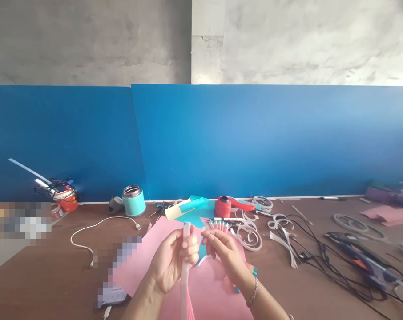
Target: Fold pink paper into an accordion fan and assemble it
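The left hand [175,255] was closed around a folded strip [184,289], white with pink layers along one edge. The strip stood nearly upright at the center of the workspace; its upper end projected above the fist, and its lower end ran past the bottom of the view. The right hand [223,249] was positioned just beside the left, fingers bent and fingertips near the thumb; whether it gripped anything could not be determined. A narrow gap separated the two hands.

Beneath both lay a pink sheet [146,253] on the brown surface [48,275]. Left of the sheet's edge, open brown room extended to a white cable [79,229] and onward to the slanting surface edge. At the rear, a blue panel [238,142] bounded reach, with a turquoise container [134,203] standing near its base. On the right, white coiled strips [251,242] and black cables [331,264] restricted lateral movement.
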Tool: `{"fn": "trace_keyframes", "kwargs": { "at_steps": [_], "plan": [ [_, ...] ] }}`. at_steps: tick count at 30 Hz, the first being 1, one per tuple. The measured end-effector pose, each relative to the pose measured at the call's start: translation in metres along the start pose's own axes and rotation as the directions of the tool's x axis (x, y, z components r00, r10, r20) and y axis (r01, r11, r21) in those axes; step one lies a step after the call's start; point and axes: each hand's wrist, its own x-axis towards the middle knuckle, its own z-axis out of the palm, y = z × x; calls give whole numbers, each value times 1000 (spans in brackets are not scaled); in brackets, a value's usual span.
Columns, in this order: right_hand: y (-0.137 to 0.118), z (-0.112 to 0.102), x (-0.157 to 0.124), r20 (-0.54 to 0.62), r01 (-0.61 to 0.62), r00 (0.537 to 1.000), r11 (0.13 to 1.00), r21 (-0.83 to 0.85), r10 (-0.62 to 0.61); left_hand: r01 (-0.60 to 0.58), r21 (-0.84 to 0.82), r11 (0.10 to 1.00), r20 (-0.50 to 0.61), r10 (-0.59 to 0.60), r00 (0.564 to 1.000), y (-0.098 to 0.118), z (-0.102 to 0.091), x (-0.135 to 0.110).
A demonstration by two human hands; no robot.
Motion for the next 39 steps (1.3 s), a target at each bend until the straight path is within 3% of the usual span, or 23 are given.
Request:
{"fn": "trace_keyframes", "kwargs": {
  "at_steps": [2,7,13,16,19,23,28,30,33,34,35,36,39],
  "plan": [
    [2,-2,0,6,6,1000,998,55,-6,70,2,998,22,-70,997,-2,-3,1],
    [2,-5,-1,80,-78,994,997,-13,79,205,340,918,-83,-188,979,-15,-22,14],
    [2,-6,4,90,-100,991,994,35,96,252,435,864,-50,-256,965,-21,-27,17],
    [3,-12,8,75,-81,994,995,52,77,171,614,770,-86,-150,985,-19,-26,15],
    [1,-18,11,-44,-41,998,997,64,44,113,812,572,-147,15,989,-13,-28,12],
    [-3,-23,12,-77,-66,994,993,103,74,-27,936,351,-64,245,967,2,-34,5],
    [-2,-27,12,72,-218,972,970,-106,226,-211,976,46,154,538,829,12,-44,9],
    [2,-27,12,92,-252,959,954,-165,269,-303,953,-24,252,620,743,8,-45,14],
    [8,-24,13,17,-238,971,967,-87,240,-334,923,-191,358,744,564,-7,-42,20],
    [10,-22,13,-30,-216,976,976,-40,215,-304,915,-265,392,761,518,-13,-42,22],
    [13,-20,13,-79,-191,978,982,9,191,-277,904,-324,424,753,503,-20,-42,24],
    [15,-17,13,-118,-169,978,984,50,174,-270,895,-355,446,724,527,-27,-43,26],
    [23,-10,13,-129,-157,976,980,126,173,-245,920,-305,388,633,670,-45,-52,34]
  ]
}}
